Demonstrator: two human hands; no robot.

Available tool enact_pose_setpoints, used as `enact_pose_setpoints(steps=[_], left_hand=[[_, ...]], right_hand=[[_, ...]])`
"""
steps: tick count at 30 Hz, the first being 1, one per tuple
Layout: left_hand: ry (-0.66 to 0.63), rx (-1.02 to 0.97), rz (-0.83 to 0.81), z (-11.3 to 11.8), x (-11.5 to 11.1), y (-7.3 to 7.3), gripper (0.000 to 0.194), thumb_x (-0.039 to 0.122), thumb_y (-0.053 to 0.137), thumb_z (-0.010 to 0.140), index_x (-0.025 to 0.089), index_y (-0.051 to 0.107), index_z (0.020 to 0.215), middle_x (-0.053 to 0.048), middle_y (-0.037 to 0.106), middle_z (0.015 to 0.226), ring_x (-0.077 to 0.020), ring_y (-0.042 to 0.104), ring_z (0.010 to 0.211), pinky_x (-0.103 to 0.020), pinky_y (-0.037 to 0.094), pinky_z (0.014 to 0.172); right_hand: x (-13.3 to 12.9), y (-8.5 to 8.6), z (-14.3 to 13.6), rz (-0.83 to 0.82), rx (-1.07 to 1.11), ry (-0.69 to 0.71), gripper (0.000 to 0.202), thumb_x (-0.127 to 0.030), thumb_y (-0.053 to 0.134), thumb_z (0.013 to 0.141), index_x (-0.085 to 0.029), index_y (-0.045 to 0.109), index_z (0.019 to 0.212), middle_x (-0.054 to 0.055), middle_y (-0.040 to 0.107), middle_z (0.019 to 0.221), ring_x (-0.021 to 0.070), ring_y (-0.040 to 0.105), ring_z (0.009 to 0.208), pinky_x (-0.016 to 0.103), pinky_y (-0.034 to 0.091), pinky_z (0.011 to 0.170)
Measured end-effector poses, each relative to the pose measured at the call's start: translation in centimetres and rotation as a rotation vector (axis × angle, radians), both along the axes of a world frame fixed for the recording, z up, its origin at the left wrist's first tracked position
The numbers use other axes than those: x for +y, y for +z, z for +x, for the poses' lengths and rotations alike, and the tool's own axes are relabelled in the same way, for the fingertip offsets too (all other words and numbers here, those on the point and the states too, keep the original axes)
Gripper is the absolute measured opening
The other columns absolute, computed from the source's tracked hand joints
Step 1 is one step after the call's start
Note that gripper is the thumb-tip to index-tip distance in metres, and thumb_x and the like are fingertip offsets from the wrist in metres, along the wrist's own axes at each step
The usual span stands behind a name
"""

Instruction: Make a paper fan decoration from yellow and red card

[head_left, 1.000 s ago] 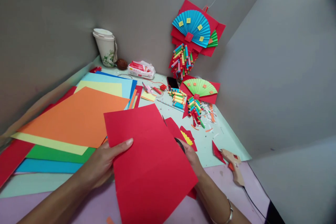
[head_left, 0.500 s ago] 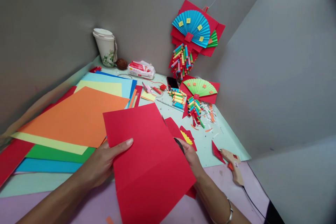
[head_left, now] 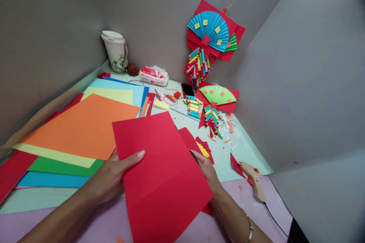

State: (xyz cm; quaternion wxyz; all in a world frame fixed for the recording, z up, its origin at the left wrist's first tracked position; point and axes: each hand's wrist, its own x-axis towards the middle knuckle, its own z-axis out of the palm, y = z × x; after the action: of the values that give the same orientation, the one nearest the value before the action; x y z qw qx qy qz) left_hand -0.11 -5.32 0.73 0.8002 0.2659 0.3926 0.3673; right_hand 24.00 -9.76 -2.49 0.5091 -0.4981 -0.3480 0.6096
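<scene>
A large red paper sheet [head_left: 159,167] with a faint crease is held up over the near part of the table. My left hand [head_left: 114,174] grips its left edge, thumb on top and the fingers beneath. At the sheet's right edge, my right hand [head_left: 207,171] is closed round the black handle of scissors [head_left: 194,156]; their blades are hidden behind the paper. Just beyond that hand lie red cut pieces, one with a yellow scalloped shape [head_left: 203,149].
Coloured sheets [head_left: 82,127] are stacked at left. A white cup [head_left: 114,53], a tissue pack [head_left: 154,75] and small paper rolls [head_left: 194,107] stand or lie farther back. A fan decoration [head_left: 218,97] rests at the wall. Right is a glue gun [head_left: 255,180] with its cord.
The scissors' handle shows slightly less above my right hand, and the dark blade sliver at the sheet's upper right edge is out of sight. My left hand has barely moved.
</scene>
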Motion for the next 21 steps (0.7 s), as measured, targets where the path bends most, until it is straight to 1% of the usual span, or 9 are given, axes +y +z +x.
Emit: enact_pose_setpoints(steps=[5, 7, 11, 15, 21], left_hand=[[-0.02, 0.029, -0.005, 0.3, -0.1, 0.8, 0.063, 0.027, 0.076, 0.079, 0.02, 0.048, 0.136, -0.008, 0.08, 0.089, -0.031, 0.076, 0.08, -0.039, 0.064, 0.065], [-0.035, 0.031, -0.008, 0.3, -0.1, 1.1, 0.064, 0.028, 0.076, 0.079, 0.018, 0.048, 0.136, -0.008, 0.081, 0.088, -0.0309, 0.076, 0.081, -0.038, 0.064, 0.067], [-0.054, 0.036, -0.011, 0.2, -0.1, 1.3, 0.065, 0.028, 0.076, 0.08, 0.016, 0.047, 0.137, -0.009, 0.08, 0.093, -0.0306, 0.076, 0.084, -0.038, 0.063, 0.071], [-0.056, 0.031, -0.015, 0.1, -0.1, 1.0, 0.064, 0.029, 0.076, 0.08, 0.017, 0.049, 0.136, -0.009, 0.08, 0.095, -0.0319, 0.076, 0.085, -0.04, 0.063, 0.07], [-0.054, 0.018, 0.002, 0.1, -0.1, 0.2, 0.058, 0.029, 0.074, 0.08, 0.021, 0.052, 0.133, -0.008, 0.08, 0.096, -0.0311, 0.076, 0.084, -0.04, 0.062, 0.07]], right_hand=[[0.2, -0.3, 0.3, 0.005, -0.02, -0.009, 0.04, -0.051, 0.077, 0.073, -0.03, 0.075, 0.108, 0.002, 0.077, 0.097, 0.0253, 0.072, 0.09, 0.037, 0.057, 0.081], [0.3, -0.5, 0.4, 0.011, -0.037, -0.017, 0.041, -0.051, 0.078, 0.071, -0.03, 0.076, 0.106, 0.002, 0.077, 0.098, 0.0254, 0.072, 0.092, 0.037, 0.056, 0.084], [0.5, -0.9, 0.6, 0.01, -0.053, -0.03, 0.037, -0.05, 0.079, 0.07, -0.031, 0.077, 0.102, 0.001, 0.077, 0.099, 0.0248, 0.071, 0.094, 0.037, 0.054, 0.088], [0.4, -0.9, 0.6, 0.001, -0.047, -0.027, 0.036, -0.049, 0.078, 0.073, -0.031, 0.076, 0.103, 0.001, 0.077, 0.099, 0.0239, 0.071, 0.094, 0.036, 0.054, 0.087], [0.2, -0.3, 0.4, 0.023, -0.08, -0.036, 0.033, -0.049, 0.078, 0.072, -0.032, 0.077, 0.1, 0.0, 0.077, 0.101, 0.0226, 0.07, 0.095, 0.033, 0.053, 0.089]])
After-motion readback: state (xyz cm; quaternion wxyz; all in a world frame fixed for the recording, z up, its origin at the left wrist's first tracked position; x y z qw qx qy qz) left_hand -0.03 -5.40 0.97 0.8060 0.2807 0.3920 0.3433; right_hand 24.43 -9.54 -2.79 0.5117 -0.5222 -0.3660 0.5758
